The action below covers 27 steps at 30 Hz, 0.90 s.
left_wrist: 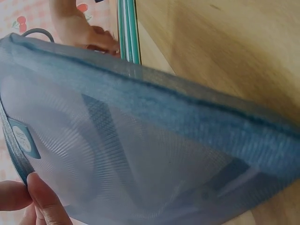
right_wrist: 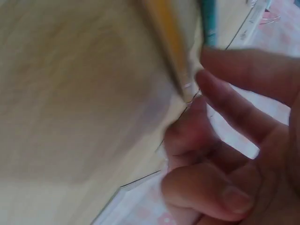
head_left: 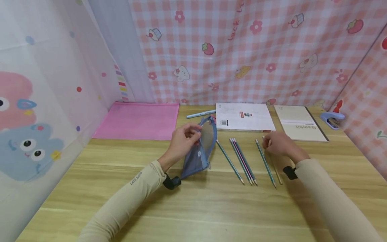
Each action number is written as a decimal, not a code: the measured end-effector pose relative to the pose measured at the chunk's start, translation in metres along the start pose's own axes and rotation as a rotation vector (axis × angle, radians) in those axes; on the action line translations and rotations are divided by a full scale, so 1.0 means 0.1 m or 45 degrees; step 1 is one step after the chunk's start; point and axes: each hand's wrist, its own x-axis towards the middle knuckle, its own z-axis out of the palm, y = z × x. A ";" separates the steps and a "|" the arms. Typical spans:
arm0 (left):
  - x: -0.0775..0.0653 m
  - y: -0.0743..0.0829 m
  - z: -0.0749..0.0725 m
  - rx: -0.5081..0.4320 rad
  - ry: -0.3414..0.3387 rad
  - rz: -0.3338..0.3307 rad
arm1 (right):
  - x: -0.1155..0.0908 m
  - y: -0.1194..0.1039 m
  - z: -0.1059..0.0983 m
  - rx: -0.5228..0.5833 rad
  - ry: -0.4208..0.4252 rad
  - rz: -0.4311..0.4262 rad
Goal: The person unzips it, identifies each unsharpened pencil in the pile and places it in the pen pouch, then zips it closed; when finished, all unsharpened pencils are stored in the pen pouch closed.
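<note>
My left hand (head_left: pixel 184 136) pinches the edge of a blue mesh zip pouch (head_left: pixel 198 154), its top gaping; the left wrist view shows thumb and finger on the zip edge (left_wrist: pixel 21 161). My right hand (head_left: pixel 279 144) is bent over the upper end of a yellow pencil (head_left: pixel 277 171). In the blurred right wrist view its fingertips are apart, close to the end of that pencil (right_wrist: pixel 171 42); contact is hard to tell. A teal pencil (head_left: pixel 266 164) lies just left of it. Several more pencils (head_left: pixel 243 161) lie between the pouch and that hand.
Along the back are a pink pouch (head_left: pixel 139 121), a light blue pen (head_left: pixel 199 114), a white book (head_left: pixel 245 116), a beige notebook (head_left: pixel 299 122) and a blue-handled object (head_left: pixel 332 119), possibly scissors. Patterned cloth walls (head_left: pixel 257 50) enclose the wooden table (head_left: pixel 211 211).
</note>
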 end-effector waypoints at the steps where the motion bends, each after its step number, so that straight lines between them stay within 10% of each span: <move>1: 0.00 0.00 0.00 -0.001 0.001 0.000 | -0.01 0.01 0.00 -0.010 -0.021 0.011; 12: -0.01 0.01 0.01 0.001 -0.009 -0.007 | -0.08 -0.05 0.01 0.213 -0.228 0.142; 20: -0.01 0.03 0.00 -0.005 -0.016 -0.017 | -0.09 -0.13 -0.11 0.491 0.017 0.100; 27: 0.02 0.04 0.03 -0.034 -0.008 -0.025 | 0.13 -0.71 -0.23 0.831 0.176 -0.159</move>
